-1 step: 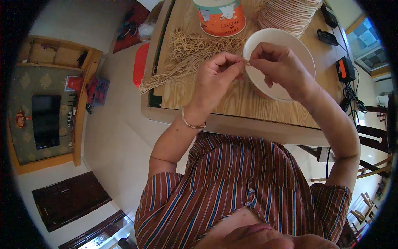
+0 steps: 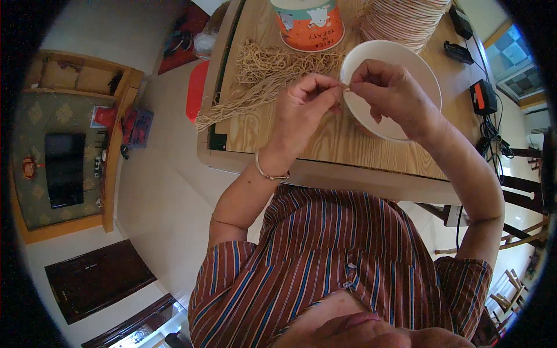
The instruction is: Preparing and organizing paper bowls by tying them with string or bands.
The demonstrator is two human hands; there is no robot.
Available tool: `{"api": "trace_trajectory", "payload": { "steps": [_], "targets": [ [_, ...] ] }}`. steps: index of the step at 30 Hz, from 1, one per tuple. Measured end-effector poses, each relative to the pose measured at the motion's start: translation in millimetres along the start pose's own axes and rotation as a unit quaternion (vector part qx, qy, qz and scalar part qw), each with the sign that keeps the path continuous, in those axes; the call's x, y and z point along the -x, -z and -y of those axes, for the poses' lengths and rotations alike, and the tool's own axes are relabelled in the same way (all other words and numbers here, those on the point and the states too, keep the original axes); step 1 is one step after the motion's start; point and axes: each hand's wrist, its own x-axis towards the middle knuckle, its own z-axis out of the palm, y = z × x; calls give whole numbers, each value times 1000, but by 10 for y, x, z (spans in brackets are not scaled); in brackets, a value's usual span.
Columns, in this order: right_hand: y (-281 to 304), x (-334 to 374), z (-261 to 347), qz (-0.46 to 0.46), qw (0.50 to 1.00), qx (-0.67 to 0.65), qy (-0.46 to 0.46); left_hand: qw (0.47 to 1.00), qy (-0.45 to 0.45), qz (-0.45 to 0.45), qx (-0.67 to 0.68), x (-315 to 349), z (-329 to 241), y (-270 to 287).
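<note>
My left hand [image 2: 307,110] and my right hand [image 2: 391,98] meet fingertip to fingertip over the left rim of a white round tub [image 2: 420,75]. Between the pinched fingers shows a tiny bit of beige cord [image 2: 346,89]; most of it is hidden by the fingertips. Both hands are closed in a pinch. A pile of beige cords [image 2: 249,95] lies on the table left of and behind my left hand, with loops at the back and straighter ends reaching the table's left edge. The tub stands open under my right hand, its inside partly covered by it.
Behind the cords stands an orange and teal printed tub [image 2: 313,29]. A tall nested stack of pale-rimmed tubs [image 2: 400,23] leans at the back right. Along the right edge of the wooden table [image 2: 371,156] lie black adapters [image 2: 458,52], an orange-black device [image 2: 484,97] and tangled black cables [image 2: 493,145].
</note>
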Motion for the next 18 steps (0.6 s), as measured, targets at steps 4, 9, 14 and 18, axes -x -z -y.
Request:
{"api": "trace_trajectory", "payload": {
  "steps": [4,9,14,18],
  "targets": [
    [-32,9,10,-8,1000,-7,-29,997,-11,-4,71,17,34,-32],
    [-51,15,18,-8,999,-17,-36,994,11,-2,110,22,45,-48],
    [-36,16,12,7,1000,-1,-23,992,12,3,126,24,35,-58],
    [-58,45,46,-15,1000,-13,-22,991,15,-4,129,10,34,-63]
  ]
}}
